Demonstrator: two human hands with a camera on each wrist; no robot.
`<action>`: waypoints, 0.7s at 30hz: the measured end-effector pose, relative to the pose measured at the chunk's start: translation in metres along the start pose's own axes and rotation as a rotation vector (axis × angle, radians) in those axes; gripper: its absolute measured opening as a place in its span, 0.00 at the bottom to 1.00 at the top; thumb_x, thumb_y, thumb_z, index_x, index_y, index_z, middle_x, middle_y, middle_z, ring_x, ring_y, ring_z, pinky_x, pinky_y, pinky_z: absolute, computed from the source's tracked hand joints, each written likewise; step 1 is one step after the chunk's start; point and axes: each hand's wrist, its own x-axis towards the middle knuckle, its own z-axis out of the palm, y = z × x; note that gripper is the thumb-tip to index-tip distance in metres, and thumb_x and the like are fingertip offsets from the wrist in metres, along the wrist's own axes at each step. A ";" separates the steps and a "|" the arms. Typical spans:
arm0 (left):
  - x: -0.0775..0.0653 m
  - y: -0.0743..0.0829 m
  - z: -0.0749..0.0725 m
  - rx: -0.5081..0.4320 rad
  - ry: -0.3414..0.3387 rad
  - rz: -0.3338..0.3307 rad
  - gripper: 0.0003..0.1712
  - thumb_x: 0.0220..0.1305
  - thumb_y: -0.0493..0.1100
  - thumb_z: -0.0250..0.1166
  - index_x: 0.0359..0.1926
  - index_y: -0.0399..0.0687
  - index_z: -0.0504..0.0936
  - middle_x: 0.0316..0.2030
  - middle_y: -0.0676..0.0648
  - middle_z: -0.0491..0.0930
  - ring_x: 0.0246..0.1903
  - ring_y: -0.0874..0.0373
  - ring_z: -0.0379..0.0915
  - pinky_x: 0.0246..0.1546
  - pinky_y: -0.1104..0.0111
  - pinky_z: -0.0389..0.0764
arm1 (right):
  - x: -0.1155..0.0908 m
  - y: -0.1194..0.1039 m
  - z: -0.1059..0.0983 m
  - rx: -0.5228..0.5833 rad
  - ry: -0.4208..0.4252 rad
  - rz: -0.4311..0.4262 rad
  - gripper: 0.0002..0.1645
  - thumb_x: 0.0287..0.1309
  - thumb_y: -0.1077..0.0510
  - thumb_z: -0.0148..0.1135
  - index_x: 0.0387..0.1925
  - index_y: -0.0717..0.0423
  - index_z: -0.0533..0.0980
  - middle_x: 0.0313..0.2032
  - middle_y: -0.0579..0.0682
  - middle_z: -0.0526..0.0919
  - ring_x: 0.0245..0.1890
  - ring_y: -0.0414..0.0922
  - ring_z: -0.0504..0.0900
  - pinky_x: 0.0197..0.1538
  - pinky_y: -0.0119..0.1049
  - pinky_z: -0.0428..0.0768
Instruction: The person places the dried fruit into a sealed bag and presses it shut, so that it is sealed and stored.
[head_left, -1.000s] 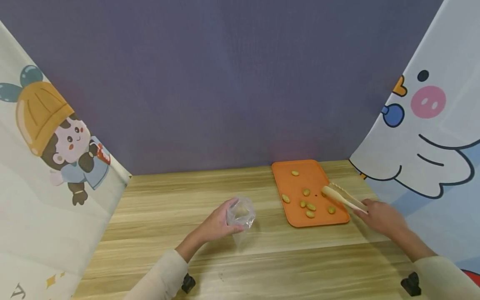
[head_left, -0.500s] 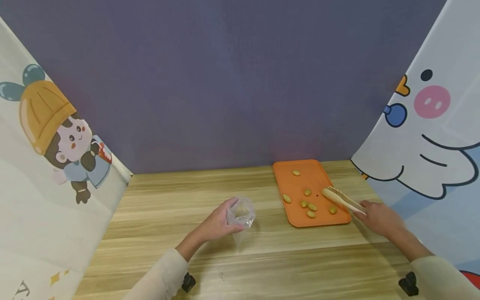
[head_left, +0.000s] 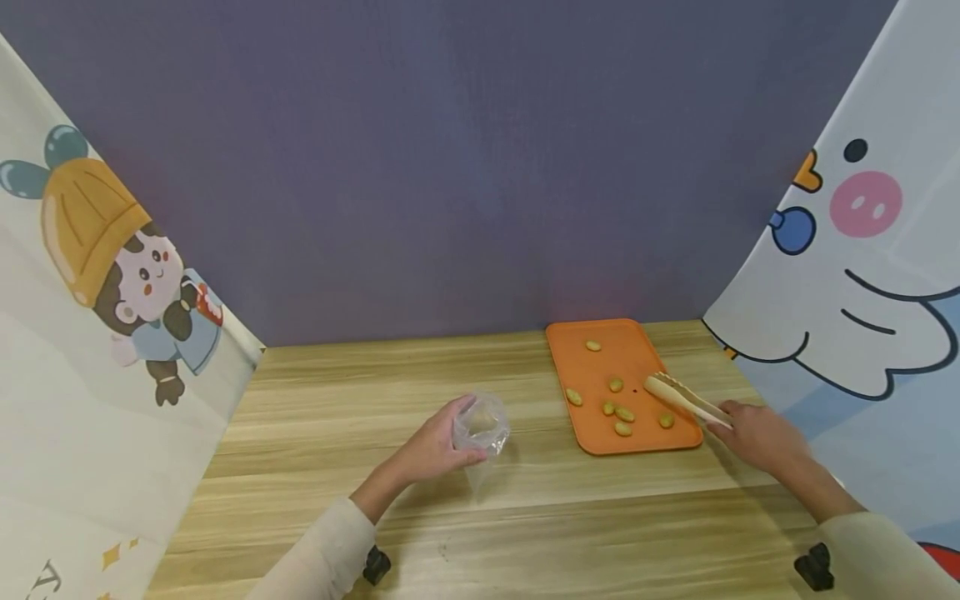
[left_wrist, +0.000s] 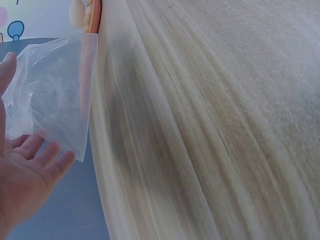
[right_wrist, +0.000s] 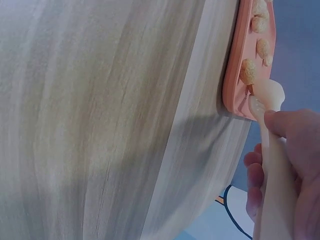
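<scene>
My left hand (head_left: 438, 446) holds a clear plastic bag (left_wrist: 60, 90) by its sides over the table, thumb and fingers spread around its open mouth. A lower corner of the bag points down. In my right hand (head_left: 768, 437) is a pair of cream tongs (head_left: 686, 402), gripped by the handles. Their tips are low over the right side of an orange tray (head_left: 600, 364), close together; whether they pinch anything is hidden. Several peanuts in their shells lie scattered on the tray, one peanut (head_left: 593, 346) near the far end and another peanut (head_left: 666, 421) just in front of the tongs.
The wood-grain table (head_left: 360, 383) ends at a grey-blue upright panel (head_left: 450, 167) behind. Printed cartoon sheets stand at both sides, the right sheet (head_left: 862, 292) near my right hand. A small dark speck (head_left: 634, 391) marks the tray.
The tips of the tongs have come together over the spot where a peanut showed beside them; that peanut is now out of sight. My left hand and the bag stay in place.
</scene>
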 end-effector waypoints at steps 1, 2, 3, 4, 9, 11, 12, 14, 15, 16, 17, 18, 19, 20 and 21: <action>0.000 0.000 0.000 -0.002 0.001 0.000 0.57 0.57 0.54 0.77 0.77 0.39 0.56 0.70 0.35 0.67 0.62 0.44 0.72 0.63 0.48 0.76 | 0.000 0.000 0.000 0.001 -0.003 0.002 0.24 0.69 0.50 0.62 0.51 0.69 0.78 0.21 0.46 0.77 0.18 0.41 0.69 0.20 0.37 0.66; 0.000 0.000 0.000 -0.008 0.002 0.000 0.57 0.57 0.54 0.77 0.77 0.39 0.56 0.70 0.35 0.67 0.62 0.44 0.72 0.63 0.48 0.76 | 0.000 0.000 0.000 0.003 -0.004 0.005 0.24 0.69 0.50 0.61 0.51 0.69 0.78 0.21 0.46 0.77 0.18 0.41 0.69 0.20 0.37 0.66; 0.000 0.001 0.000 -0.009 0.002 -0.002 0.56 0.57 0.54 0.77 0.77 0.39 0.56 0.70 0.35 0.67 0.62 0.43 0.72 0.63 0.48 0.76 | 0.000 0.000 0.000 0.007 -0.004 0.008 0.24 0.70 0.50 0.61 0.52 0.69 0.78 0.21 0.46 0.77 0.18 0.42 0.69 0.20 0.37 0.66; 0.000 0.001 0.000 -0.010 0.003 -0.004 0.56 0.57 0.54 0.77 0.77 0.38 0.56 0.70 0.35 0.67 0.62 0.43 0.72 0.63 0.47 0.76 | 0.000 0.000 0.000 0.008 -0.002 0.008 0.24 0.70 0.50 0.61 0.52 0.69 0.77 0.22 0.46 0.77 0.18 0.41 0.69 0.20 0.37 0.65; 0.001 0.002 0.001 0.014 0.006 -0.017 0.56 0.57 0.55 0.76 0.77 0.39 0.56 0.71 0.35 0.66 0.64 0.42 0.70 0.65 0.46 0.75 | 0.001 -0.001 -0.002 0.014 0.027 0.002 0.24 0.70 0.48 0.61 0.50 0.67 0.78 0.20 0.45 0.75 0.17 0.41 0.68 0.18 0.37 0.65; 0.001 0.003 0.000 0.021 0.006 -0.020 0.57 0.57 0.56 0.76 0.78 0.40 0.56 0.71 0.35 0.66 0.64 0.42 0.70 0.65 0.46 0.75 | 0.002 -0.001 -0.003 0.013 0.042 -0.007 0.23 0.71 0.48 0.61 0.50 0.66 0.78 0.19 0.45 0.74 0.17 0.41 0.67 0.18 0.36 0.64; 0.001 0.003 0.000 0.026 0.007 -0.019 0.57 0.57 0.56 0.76 0.78 0.40 0.56 0.71 0.35 0.66 0.64 0.42 0.70 0.65 0.45 0.75 | 0.002 -0.002 -0.004 0.012 0.049 -0.010 0.23 0.71 0.48 0.61 0.50 0.66 0.78 0.19 0.45 0.74 0.17 0.41 0.67 0.18 0.36 0.64; 0.002 0.004 0.000 0.031 0.010 -0.016 0.56 0.57 0.56 0.76 0.77 0.39 0.56 0.71 0.35 0.66 0.64 0.41 0.70 0.64 0.45 0.76 | 0.003 -0.003 -0.006 0.011 0.060 -0.015 0.24 0.71 0.48 0.61 0.51 0.67 0.78 0.20 0.45 0.74 0.17 0.41 0.67 0.18 0.36 0.64; 0.002 0.004 0.000 0.033 0.010 -0.017 0.56 0.57 0.56 0.76 0.77 0.39 0.56 0.71 0.35 0.66 0.64 0.41 0.70 0.64 0.45 0.76 | 0.003 -0.003 -0.007 0.009 0.065 -0.019 0.24 0.71 0.48 0.61 0.51 0.67 0.78 0.20 0.45 0.75 0.17 0.41 0.67 0.18 0.36 0.64; 0.002 0.004 0.000 0.033 0.009 -0.019 0.56 0.57 0.56 0.76 0.77 0.40 0.56 0.71 0.35 0.66 0.64 0.42 0.70 0.65 0.46 0.75 | 0.004 -0.004 -0.007 0.007 0.070 -0.022 0.24 0.71 0.48 0.61 0.52 0.67 0.78 0.20 0.46 0.75 0.17 0.41 0.67 0.19 0.36 0.64; 0.002 0.004 0.000 0.034 0.009 -0.020 0.56 0.57 0.56 0.76 0.77 0.39 0.56 0.71 0.35 0.67 0.64 0.42 0.70 0.65 0.46 0.75 | 0.004 -0.005 -0.008 0.007 0.074 -0.024 0.24 0.70 0.48 0.61 0.52 0.67 0.78 0.20 0.46 0.75 0.17 0.41 0.67 0.19 0.36 0.63; 0.002 0.004 0.000 0.034 0.009 -0.020 0.56 0.58 0.56 0.76 0.77 0.39 0.56 0.71 0.35 0.67 0.64 0.42 0.70 0.65 0.46 0.75 | 0.004 -0.007 -0.009 0.006 0.077 -0.028 0.24 0.70 0.49 0.61 0.52 0.67 0.78 0.20 0.46 0.74 0.17 0.41 0.66 0.19 0.36 0.63; 0.002 0.004 0.000 0.034 0.007 -0.020 0.56 0.58 0.56 0.76 0.77 0.39 0.56 0.71 0.35 0.67 0.64 0.42 0.70 0.65 0.46 0.76 | 0.005 -0.009 -0.010 0.004 0.082 -0.034 0.23 0.70 0.49 0.62 0.51 0.67 0.78 0.19 0.45 0.74 0.17 0.41 0.66 0.19 0.36 0.63; 0.002 0.004 0.000 0.034 0.004 -0.024 0.56 0.58 0.56 0.76 0.78 0.39 0.56 0.71 0.35 0.67 0.64 0.42 0.70 0.65 0.47 0.76 | 0.005 -0.011 -0.011 0.008 0.085 -0.037 0.23 0.69 0.49 0.62 0.51 0.67 0.78 0.19 0.45 0.73 0.16 0.41 0.65 0.19 0.36 0.62; 0.002 0.004 0.000 0.031 0.002 -0.024 0.56 0.58 0.56 0.76 0.78 0.39 0.56 0.70 0.35 0.67 0.64 0.42 0.70 0.65 0.47 0.76 | 0.005 -0.012 -0.012 0.006 0.091 -0.043 0.23 0.69 0.50 0.63 0.51 0.66 0.79 0.18 0.44 0.72 0.16 0.41 0.65 0.19 0.35 0.62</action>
